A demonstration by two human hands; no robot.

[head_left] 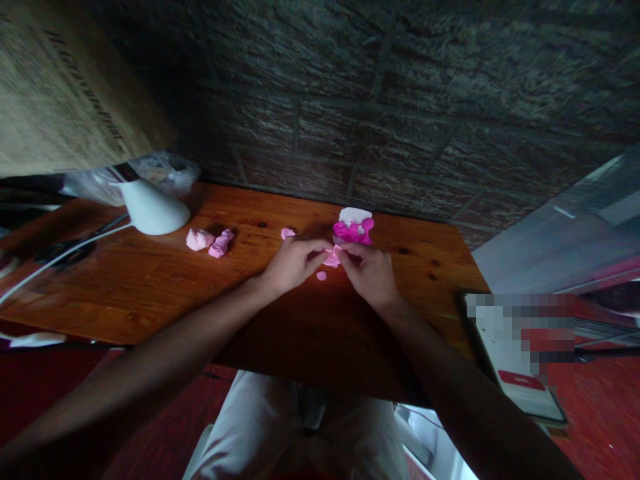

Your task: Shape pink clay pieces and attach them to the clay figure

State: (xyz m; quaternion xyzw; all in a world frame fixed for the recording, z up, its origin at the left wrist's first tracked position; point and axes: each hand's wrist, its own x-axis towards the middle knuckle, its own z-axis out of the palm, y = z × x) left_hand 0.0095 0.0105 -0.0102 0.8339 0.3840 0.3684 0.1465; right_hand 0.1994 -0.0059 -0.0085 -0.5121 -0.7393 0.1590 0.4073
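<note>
My left hand (293,262) and my right hand (369,270) meet over the wooden table (150,293), both pinching a small pale pink piece of clay (332,258) between their fingertips. Just behind my right hand stands a bright pink clay figure (354,231) on a white base (355,215). A tiny pink crumb (321,275) lies on the table below my hands. Another small pink bit (288,233) sits just beyond my left hand. Two pale pink clay lumps (210,241) lie further left.
A white lamp base (153,209) with its cord stands at the back left, beside a crumpled plastic bag (165,170). A dark brick-pattern wall backs the table. A booklet (520,373) lies at the table's right edge.
</note>
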